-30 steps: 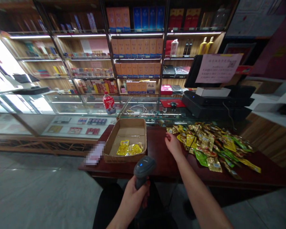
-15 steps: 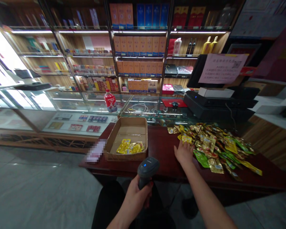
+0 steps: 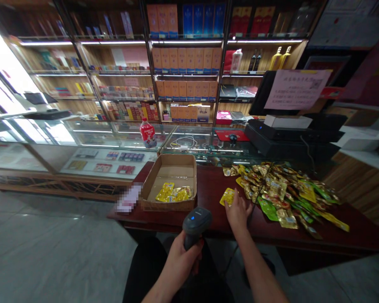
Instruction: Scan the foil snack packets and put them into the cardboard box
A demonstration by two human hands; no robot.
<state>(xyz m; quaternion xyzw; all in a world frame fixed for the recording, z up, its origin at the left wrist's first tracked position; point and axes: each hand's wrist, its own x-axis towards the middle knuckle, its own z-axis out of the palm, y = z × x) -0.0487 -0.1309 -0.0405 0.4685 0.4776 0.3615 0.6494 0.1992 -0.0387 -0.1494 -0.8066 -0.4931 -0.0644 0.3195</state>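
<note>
My left hand point(image 3: 182, 254) is wrapped round the handle of a dark grey barcode scanner point(image 3: 197, 221), whose blue light shows on top. In my right hand point(image 3: 238, 210) is a small yellow snack packet point(image 3: 227, 196), pinched at its right edge just above the table. To the right of that hand spreads a heap of gold, yellow and green snack packets point(image 3: 279, 189). Left of it stands an open cardboard box point(image 3: 169, 207) with a few yellow packets point(image 3: 173, 192) lying in its near end.
The dark red wooden table point(image 3: 208, 181) carries the box and the heap. Behind it is a glass counter point(image 3: 120, 136) with a red-labelled bottle point(image 3: 148, 134) and a monitor point(image 3: 262, 92). A blurred-out pale item point(image 3: 129, 198) lies left of the box.
My right hand has drawn back leftward from the heap's edge, bringing a yellow packet with it. My left hand and the scanner stay nearly in place.
</note>
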